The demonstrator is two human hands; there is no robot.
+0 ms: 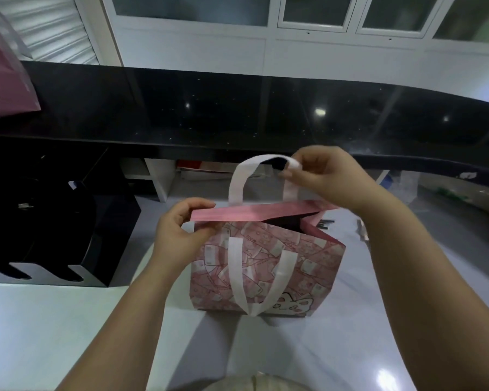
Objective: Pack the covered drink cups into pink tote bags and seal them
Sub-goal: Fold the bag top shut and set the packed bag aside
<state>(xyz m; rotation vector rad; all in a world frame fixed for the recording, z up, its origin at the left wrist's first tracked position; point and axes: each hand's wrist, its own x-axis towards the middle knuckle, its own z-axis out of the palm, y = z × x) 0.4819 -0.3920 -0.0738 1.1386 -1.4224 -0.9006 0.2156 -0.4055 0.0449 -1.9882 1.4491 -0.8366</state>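
Note:
A pink patterned tote bag (268, 266) stands upright on the white counter (68, 320) in front of me. Its near white handle hangs down over the front; its far white handle (239, 179) stands up. My left hand (181, 230) pinches the left end of the bag's pink top edge. My right hand (322, 176) pinches the far handle at its right side, above the rim. The mouth is partly open at the right, dark inside. No cup is visible.
A black raised ledge (237, 114) runs across behind the bag. A black stand with slotted feet (54, 235) sits at the left. Another pink bag (3, 77) shows at the top left. Clutter lies at the far right.

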